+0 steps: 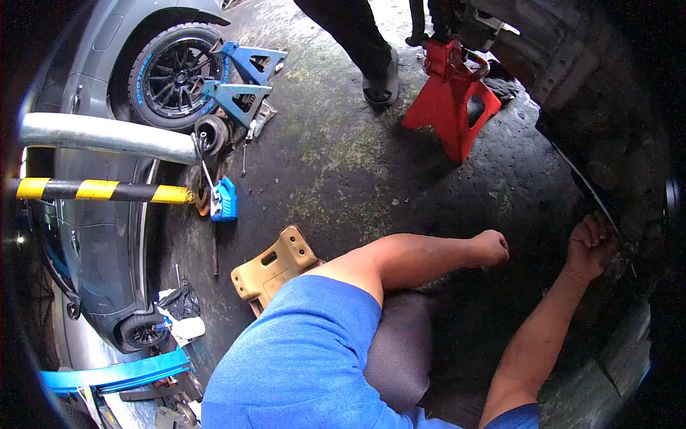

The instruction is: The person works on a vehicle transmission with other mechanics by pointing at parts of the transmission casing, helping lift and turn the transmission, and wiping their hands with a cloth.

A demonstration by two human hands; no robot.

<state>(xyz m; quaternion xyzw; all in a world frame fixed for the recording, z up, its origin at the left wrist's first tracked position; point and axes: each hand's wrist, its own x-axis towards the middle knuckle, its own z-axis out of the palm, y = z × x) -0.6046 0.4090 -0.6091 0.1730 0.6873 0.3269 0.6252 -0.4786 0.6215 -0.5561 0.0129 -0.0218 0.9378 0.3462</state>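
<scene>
My left hand (491,248) is held over the dark floor with its fingers curled into a loose fist, and nothing shows in it. Farther right, my right hand (592,243) is raised to the dark underside of a vehicle (607,154). Its fingers are bent together beside the lower end of a thin metal edge (587,187). What they grip is too small and dark to make out.
A red jack stand (454,100) stands under the vehicle, near another person's leg and sandal (381,82). A tan creeper board (275,266) lies left of my arm. Blue stands (239,96), a striped bar (107,191) and a parked grey car (107,247) are at left.
</scene>
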